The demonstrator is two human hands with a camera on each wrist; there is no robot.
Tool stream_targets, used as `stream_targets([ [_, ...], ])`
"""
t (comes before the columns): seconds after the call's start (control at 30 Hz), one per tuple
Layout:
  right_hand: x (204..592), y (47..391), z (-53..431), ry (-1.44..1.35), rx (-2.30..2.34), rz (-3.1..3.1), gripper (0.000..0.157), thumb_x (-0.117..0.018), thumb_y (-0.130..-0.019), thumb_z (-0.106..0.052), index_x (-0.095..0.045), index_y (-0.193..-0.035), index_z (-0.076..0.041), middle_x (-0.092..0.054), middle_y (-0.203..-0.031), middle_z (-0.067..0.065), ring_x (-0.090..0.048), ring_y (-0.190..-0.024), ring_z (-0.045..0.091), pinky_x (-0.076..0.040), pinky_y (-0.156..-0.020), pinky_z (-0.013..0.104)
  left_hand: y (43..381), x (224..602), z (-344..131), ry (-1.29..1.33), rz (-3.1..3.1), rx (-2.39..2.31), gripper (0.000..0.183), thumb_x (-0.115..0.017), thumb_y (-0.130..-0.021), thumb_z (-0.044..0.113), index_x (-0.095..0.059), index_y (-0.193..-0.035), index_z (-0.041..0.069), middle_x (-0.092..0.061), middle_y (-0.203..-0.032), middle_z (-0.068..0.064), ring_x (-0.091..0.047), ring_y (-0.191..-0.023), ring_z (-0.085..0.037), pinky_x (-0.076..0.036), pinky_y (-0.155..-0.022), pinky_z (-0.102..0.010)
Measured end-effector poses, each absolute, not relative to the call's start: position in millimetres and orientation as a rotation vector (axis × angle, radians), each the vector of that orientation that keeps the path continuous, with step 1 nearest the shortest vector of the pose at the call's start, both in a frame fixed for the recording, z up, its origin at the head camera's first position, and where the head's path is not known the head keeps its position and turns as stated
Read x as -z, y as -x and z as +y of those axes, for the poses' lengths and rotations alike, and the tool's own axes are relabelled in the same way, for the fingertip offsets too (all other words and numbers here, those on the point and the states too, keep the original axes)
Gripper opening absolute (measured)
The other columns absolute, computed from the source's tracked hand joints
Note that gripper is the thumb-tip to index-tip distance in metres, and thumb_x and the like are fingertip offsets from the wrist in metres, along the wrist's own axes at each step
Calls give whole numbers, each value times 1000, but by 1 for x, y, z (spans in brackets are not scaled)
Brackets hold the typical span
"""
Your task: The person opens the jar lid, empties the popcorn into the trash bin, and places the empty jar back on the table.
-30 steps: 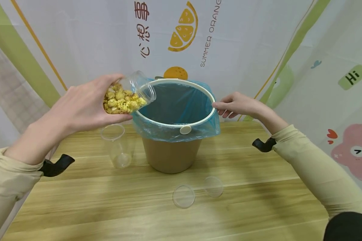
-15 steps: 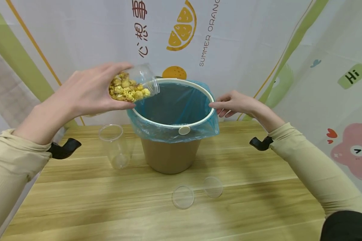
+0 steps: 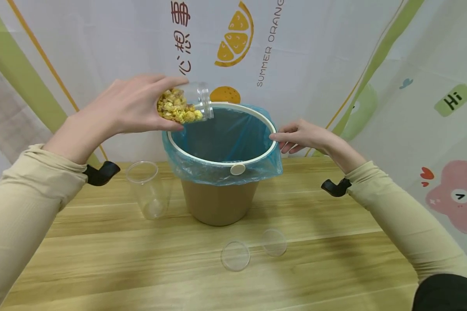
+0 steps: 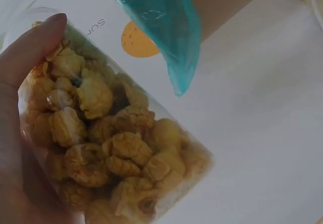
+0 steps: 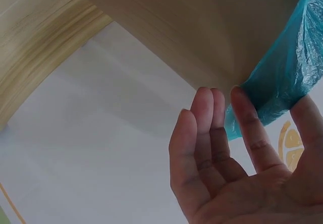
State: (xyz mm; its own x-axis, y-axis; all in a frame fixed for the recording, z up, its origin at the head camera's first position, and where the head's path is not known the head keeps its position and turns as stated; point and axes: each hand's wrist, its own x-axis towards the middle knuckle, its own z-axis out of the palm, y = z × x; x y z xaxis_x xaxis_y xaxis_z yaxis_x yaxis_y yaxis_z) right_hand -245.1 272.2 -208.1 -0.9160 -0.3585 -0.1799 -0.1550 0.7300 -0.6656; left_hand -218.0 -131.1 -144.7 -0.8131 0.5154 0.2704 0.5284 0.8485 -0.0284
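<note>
My left hand (image 3: 134, 106) grips a clear plastic jar (image 3: 198, 93) part filled with yellow popcorn (image 3: 179, 108). Tipped on its side, the jar has its mouth facing right, above the left part of the bin's rim. The popcorn lies inside along the lower wall. In the left wrist view, popcorn (image 4: 126, 153) fills the jar near my thumb. Below stands a brown trash bin (image 3: 219, 203) lined with a blue plastic bag (image 3: 202, 172) under a white ring. At the ring's right side, my right hand (image 3: 305, 136) pinches the edge between thumb and forefinger, other fingers loosely bent.
A clear cup (image 3: 145, 190) stands upright left of the bin on the wooden table (image 3: 140, 268). Two round clear lids, a nearer lid (image 3: 235, 255) and a farther lid (image 3: 274, 242), lie in front. A printed curtain (image 3: 303, 56) hangs close behind.
My left hand has moved up and to the right with the jar, which now lies closer to level over the bin's edge. The right hand stays at the ring.
</note>
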Motion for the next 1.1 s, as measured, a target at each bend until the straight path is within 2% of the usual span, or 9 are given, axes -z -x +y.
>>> stream_targets([
  [0.2, 209, 246, 272, 401, 985, 2631, 39, -63, -100, -47, -72, -101, -9, -73, -100, 6, -71, -94, 20, -62, -85, 31, 226, 140, -121, 853, -2769, -3, 99, -79, -81, 58, -29, -162, 32, -47, -158, -15, -47, -142, -44, -44, -94, -78],
  [0.7, 209, 246, 273, 394, 985, 2628, 39, -62, -101, -47, -72, -100, -9, -73, -99, 6, -72, -93, 19, -62, -85, 31, 237, 133, -110, 934, -2799, -149, 97, -81, -80, 53, -32, -161, 32, -56, -141, -15, -52, -130, -40, -51, -87, -69],
  [1.1, 209, 245, 272, 390, 988, 2615, 38, -62, -101, -46, -72, -98, -9, -73, -100, 11, -71, -92, 18, -61, -84, 31, 236, 135, -100, 969, -2718, -261, 88, -82, -78, 42, -42, -156, 28, -58, -135, -15, -54, -128, -38, -49, -92, -69],
])
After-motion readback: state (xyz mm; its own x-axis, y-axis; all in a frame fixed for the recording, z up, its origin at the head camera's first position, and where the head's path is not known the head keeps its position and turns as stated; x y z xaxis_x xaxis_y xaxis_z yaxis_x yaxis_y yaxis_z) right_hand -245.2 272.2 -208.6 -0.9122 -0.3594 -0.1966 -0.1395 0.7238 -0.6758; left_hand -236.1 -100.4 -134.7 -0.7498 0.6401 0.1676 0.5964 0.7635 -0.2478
